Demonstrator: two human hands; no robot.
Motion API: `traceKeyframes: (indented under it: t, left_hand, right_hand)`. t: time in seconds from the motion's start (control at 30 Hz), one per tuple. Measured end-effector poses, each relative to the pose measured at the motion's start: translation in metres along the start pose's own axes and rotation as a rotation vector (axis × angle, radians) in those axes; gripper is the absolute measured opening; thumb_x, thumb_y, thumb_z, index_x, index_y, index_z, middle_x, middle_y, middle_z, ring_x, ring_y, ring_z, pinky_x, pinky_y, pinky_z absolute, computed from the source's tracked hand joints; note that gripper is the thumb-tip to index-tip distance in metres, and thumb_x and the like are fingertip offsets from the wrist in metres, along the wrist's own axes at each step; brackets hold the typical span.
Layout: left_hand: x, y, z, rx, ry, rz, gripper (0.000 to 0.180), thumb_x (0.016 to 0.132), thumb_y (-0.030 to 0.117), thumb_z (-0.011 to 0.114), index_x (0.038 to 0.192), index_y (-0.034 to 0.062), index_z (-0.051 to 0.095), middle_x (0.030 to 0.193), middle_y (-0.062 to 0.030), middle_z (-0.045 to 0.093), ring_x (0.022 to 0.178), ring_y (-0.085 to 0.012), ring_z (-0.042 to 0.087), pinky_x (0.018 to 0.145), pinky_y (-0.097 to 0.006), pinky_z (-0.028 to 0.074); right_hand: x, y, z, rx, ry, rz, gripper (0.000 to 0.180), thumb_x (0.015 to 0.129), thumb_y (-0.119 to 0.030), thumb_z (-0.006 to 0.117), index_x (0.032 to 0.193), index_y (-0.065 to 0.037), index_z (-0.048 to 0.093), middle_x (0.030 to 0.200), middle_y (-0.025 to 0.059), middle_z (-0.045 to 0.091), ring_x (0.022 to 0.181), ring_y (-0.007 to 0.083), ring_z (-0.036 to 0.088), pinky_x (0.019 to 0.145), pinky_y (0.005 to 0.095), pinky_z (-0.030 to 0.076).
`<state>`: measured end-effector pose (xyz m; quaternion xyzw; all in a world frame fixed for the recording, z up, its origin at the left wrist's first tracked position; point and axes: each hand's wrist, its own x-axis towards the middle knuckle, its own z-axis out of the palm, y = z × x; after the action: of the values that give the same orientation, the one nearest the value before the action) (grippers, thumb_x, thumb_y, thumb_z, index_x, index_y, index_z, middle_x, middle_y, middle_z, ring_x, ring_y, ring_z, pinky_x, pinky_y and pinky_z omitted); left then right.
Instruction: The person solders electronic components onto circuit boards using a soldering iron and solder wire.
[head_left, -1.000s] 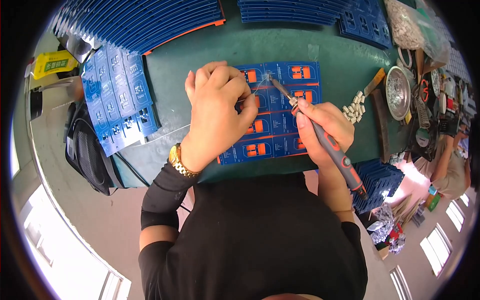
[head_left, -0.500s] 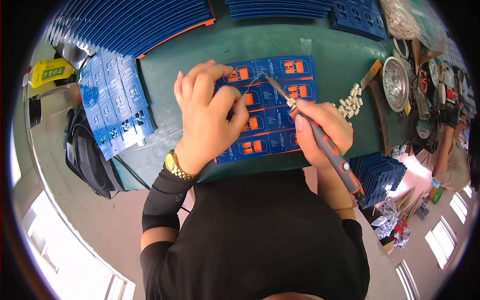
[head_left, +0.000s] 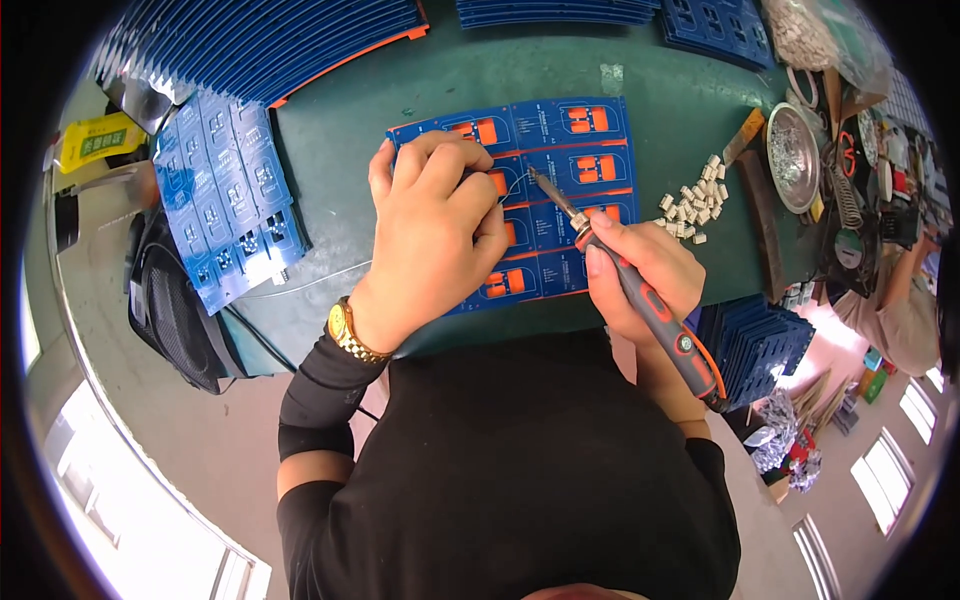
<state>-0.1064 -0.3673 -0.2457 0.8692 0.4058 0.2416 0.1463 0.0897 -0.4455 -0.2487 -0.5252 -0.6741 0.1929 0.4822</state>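
A blue circuit board panel (head_left: 552,222) with orange openings lies in front of me on the table. My right hand (head_left: 648,275) is wrapped round the grey and orange handle of a soldering iron (head_left: 664,325). The iron's tip points down at the panel's middle, on its second row. In my left hand (head_left: 435,225), over the panel's left part, the fingers pinch a thin solder wire (head_left: 513,186). The wire's end is close to the iron's tip; I cannot tell whether they touch. Its tail runs off to the left across the table.
Right of the panel lies a pile of small white connectors (head_left: 696,205), with a metal dish (head_left: 792,160) farther right. Blue boards stand in rows (head_left: 270,50) at the back. More lie in a stack (head_left: 228,200) on the left and another (head_left: 758,350) at the right edge.
Both hands have shifted slightly nearer me. The iron's tip and the wire have moved from the panel's far row to its second row. My left fingers are more curled, and the panel sits slightly farther away.
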Motion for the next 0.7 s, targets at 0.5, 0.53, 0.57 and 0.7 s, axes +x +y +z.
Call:
traceKeyframes:
  t: [0.5,0.53,0.57,0.7]
  left_hand:
    - [0.0039,0.0043,0.0021,-0.003,-0.041,0.021,0.015,0.067,0.001,0.068,0.073,0.0073,0.057,0.104,-0.0056,0.057,0.109,-0.0283,0.052,0.099,-0.055,0.030]
    - [0.0040,0.0038,0.0021,-0.006,-0.043,0.020,0.015,0.067,0.001,0.068,0.073,0.0073,0.057,0.104,-0.0056,0.057,0.109,-0.0283,0.052,0.099,-0.055,0.030]
    - [0.0035,0.0043,0.0022,0.005,-0.039,0.018,0.015,0.067,0.001,0.068,0.074,0.0072,0.057,0.104,-0.0059,0.057,0.109,-0.0286,0.052,0.099,-0.054,0.031]
    - [0.0017,0.0022,0.0010,-0.031,-0.018,0.028,0.015,0.067,0.000,0.068,0.076,0.0067,0.057,0.104,-0.0067,0.056,0.108,-0.0291,0.052,0.096,-0.048,0.035]
  right_hand:
    - [-0.0077,-0.0049,0.0002,0.039,0.002,0.048,0.028,0.079,0.004,0.066,0.106,0.005,0.064,0.074,0.0118,0.066,0.063,0.0156,0.063,0.058,0.0238,0.049]
    - [-0.0077,-0.0047,0.0010,0.038,0.001,0.050,0.028,0.079,0.004,0.066,0.106,0.005,0.064,0.074,0.0118,0.066,0.063,0.0156,0.063,0.058,0.0238,0.049]
    - [-0.0079,-0.0044,0.0010,0.036,-0.007,0.044,0.028,0.079,0.004,0.066,0.107,0.005,0.064,0.074,0.0117,0.066,0.062,0.0152,0.062,0.058,0.0236,0.048]
    - [-0.0092,-0.0095,0.0017,0.030,-0.040,0.045,0.030,0.078,0.004,0.066,0.108,0.005,0.064,0.074,0.0116,0.066,0.060,0.0142,0.060,0.057,0.0227,0.046]
